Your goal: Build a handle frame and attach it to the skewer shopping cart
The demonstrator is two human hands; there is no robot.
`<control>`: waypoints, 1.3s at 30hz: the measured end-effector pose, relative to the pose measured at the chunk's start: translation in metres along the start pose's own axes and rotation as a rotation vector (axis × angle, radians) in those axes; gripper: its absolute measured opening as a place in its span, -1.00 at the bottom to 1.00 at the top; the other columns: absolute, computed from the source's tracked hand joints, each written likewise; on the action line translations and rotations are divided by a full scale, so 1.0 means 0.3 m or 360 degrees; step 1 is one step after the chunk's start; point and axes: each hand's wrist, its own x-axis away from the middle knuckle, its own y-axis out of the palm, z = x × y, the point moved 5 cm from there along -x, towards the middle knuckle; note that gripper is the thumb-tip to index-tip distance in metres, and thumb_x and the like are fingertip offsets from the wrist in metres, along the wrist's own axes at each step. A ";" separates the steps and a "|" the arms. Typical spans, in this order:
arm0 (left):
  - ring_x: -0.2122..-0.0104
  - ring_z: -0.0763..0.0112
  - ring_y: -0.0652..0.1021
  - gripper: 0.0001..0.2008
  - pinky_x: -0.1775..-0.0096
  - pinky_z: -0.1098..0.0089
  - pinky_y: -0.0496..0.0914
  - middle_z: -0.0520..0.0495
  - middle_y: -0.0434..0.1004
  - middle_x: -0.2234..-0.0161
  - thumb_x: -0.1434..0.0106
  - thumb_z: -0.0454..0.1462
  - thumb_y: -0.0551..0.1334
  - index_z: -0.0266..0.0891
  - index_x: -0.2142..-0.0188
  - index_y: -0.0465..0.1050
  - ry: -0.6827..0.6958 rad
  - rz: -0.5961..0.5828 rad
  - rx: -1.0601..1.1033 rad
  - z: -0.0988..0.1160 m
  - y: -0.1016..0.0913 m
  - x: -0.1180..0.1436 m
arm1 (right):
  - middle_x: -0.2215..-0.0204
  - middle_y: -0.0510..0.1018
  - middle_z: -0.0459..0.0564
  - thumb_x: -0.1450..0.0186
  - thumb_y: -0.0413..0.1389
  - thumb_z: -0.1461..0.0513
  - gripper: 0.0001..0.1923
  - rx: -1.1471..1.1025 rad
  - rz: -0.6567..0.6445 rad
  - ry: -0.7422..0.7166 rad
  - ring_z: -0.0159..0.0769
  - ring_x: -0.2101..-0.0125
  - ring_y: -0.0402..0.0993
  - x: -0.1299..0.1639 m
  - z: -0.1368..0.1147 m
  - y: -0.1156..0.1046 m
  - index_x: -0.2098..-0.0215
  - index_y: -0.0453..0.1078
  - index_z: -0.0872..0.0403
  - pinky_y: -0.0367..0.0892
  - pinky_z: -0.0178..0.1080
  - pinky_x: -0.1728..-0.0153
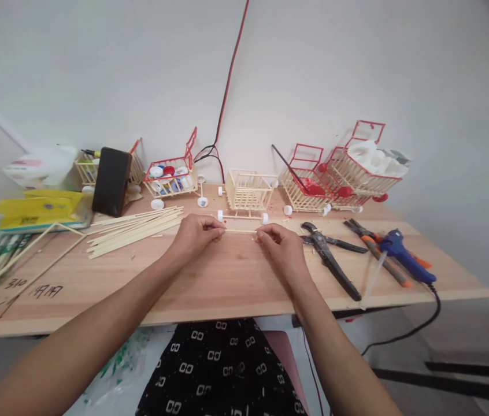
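A short thin wooden stick (241, 231) lies level between my two hands, just over the wooden table. My left hand (197, 236) pinches its left end between thumb and fingers, and my right hand (282, 247) pinches the right end. Right behind it stands a small cart made of pale sticks (249, 193), with white wheels and no red paint on it. One white front wheel (264, 218) is close to my right fingertips; another sits just beyond my left fingers.
Loose sticks (136, 231) lie left of my left hand. Right of my right hand are cutters (329, 260), orange-handled pliers (383, 254) and a blue glue gun (407, 257) with its cord. Red-trimmed stick carts (307, 190) line the wall. A black phone (111, 182) leans at the left.
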 end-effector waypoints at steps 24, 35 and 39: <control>0.61 0.47 0.49 -0.94 0.51 0.52 0.34 0.02 0.52 0.65 -0.01 -0.37 0.29 -0.31 0.55 0.55 -0.0051 0.0030 -0.0007 0.018 0.001 0.008 | 0.50 0.54 -0.06 -0.17 0.09 0.18 -0.85 0.0013 -0.0072 0.0014 -0.32 0.48 0.39 -0.001 0.020 0.009 0.47 0.44 0.08 0.25 -0.30 0.40; 0.59 0.46 0.50 -0.93 0.49 0.52 0.33 0.01 0.54 0.63 -0.02 -0.36 0.30 -0.32 0.53 0.57 -0.0071 0.0030 -0.0051 0.012 -0.002 0.006 | 0.51 0.54 -0.04 -0.18 0.11 0.17 -0.85 -0.0070 -0.0060 0.0020 -0.28 0.45 0.44 -0.004 0.039 0.013 0.44 0.47 0.08 0.33 -0.28 0.38; 0.59 0.45 0.50 -0.93 0.50 0.51 0.33 0.00 0.54 0.63 -0.01 -0.36 0.30 -0.32 0.54 0.57 -0.0097 0.0040 -0.0031 0.003 -0.003 0.004 | 0.48 0.57 -0.02 -0.19 0.12 0.14 -0.81 -0.0082 -0.0043 0.0029 -0.25 0.42 0.47 -0.005 0.051 0.015 0.39 0.50 0.08 0.38 -0.25 0.36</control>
